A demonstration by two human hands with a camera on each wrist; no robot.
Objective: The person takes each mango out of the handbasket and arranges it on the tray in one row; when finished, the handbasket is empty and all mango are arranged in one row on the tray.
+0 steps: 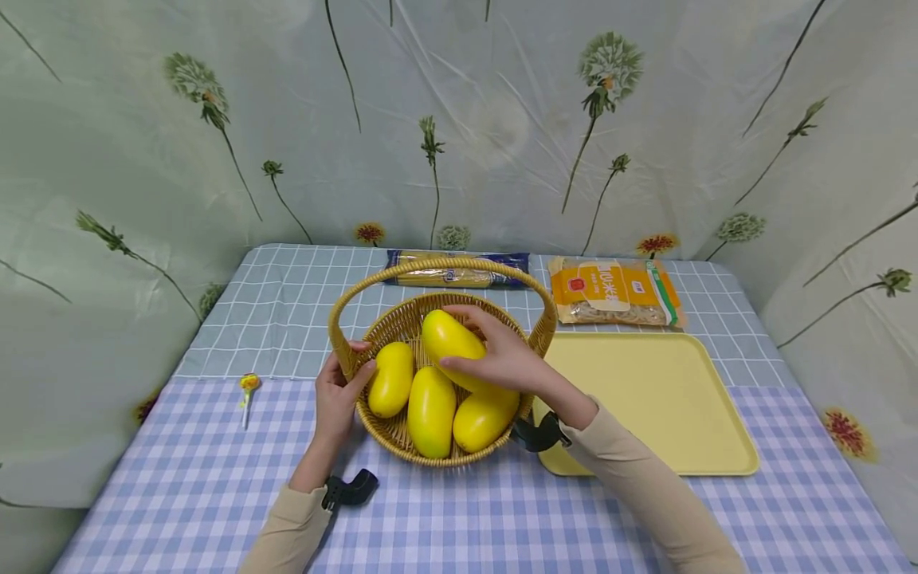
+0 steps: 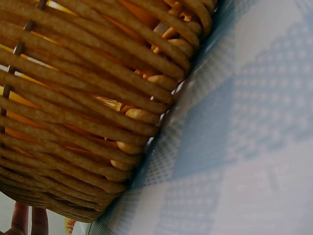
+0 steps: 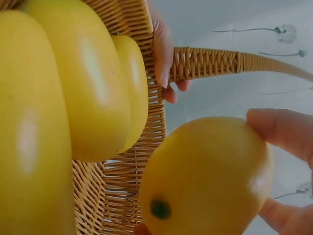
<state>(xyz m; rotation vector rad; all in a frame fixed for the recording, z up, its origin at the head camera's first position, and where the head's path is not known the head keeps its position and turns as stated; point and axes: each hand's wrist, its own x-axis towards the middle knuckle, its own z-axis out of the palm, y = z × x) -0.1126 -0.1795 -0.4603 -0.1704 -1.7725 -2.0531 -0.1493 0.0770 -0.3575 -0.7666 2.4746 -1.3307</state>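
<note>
A woven wicker basket (image 1: 423, 460) with a tall arched handle stands on the checked cloth, with several yellow mangoes in it. At the basket's left side, my left hand (image 1: 337, 402) grips the rim by the handle's foot, thumb toward the inside. In the left wrist view the basket's wall (image 2: 73, 107) fills much of the picture, with two fingertips beyond its edge. My right hand (image 1: 505, 355) holds a mango (image 1: 452, 339) over the basket's back right part. Seen from the right wrist, that mango (image 3: 205, 166) shows a dark stem spot. Three other mangoes lie below, one of them (image 1: 432, 414) in the middle.
A pale yellow tray (image 1: 653, 399) lies right of the basket, under my right forearm. Behind are a pack of spaghetti (image 1: 445, 277) and an orange noodle bag (image 1: 617, 295). A lollipop (image 1: 248, 387) lies on the left. Patterned curtains hang around the table.
</note>
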